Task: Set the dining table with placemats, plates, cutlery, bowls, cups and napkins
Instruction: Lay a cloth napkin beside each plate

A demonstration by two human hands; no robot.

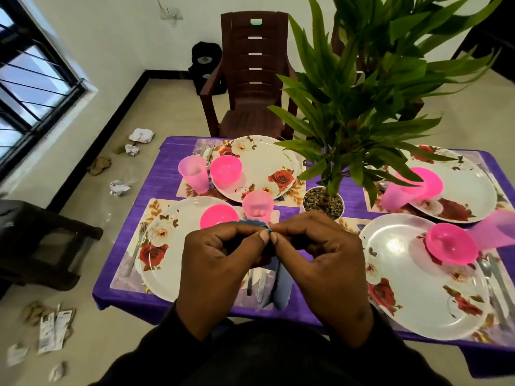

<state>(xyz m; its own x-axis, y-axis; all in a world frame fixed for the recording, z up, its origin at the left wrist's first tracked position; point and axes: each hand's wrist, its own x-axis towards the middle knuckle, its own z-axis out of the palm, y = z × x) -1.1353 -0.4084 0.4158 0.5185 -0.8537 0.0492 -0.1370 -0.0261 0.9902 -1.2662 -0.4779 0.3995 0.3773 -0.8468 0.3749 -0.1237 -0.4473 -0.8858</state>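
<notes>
A: What is lying under you, biggest first?

B: The table (156,174) in its purple cloth is filling the middle of the frame. A brown chair (252,76) is standing at its far edge, top centre, and a potted plant (359,87) is spreading over the upper right.

A: And the settings?

B: Four flowered plates are sitting on placemats. The lower left plate (158,246) is carrying a pink bowl (218,217), with a fork (137,246) just beside its left rim. The lower right plate (409,277) is also holding a pink bowl (451,246). A pink cup (257,204) is standing just above your hands.

A: What are my hands doing?

B: Your left hand (220,268) and right hand (323,271) are meeting at centre frame, fingers curled, thumbs nearly touching. You are pinching a blue napkin (278,291) between them; it is hanging down over the lower left setting, and its scalloped edge is peeking out above your knuckles.
</notes>
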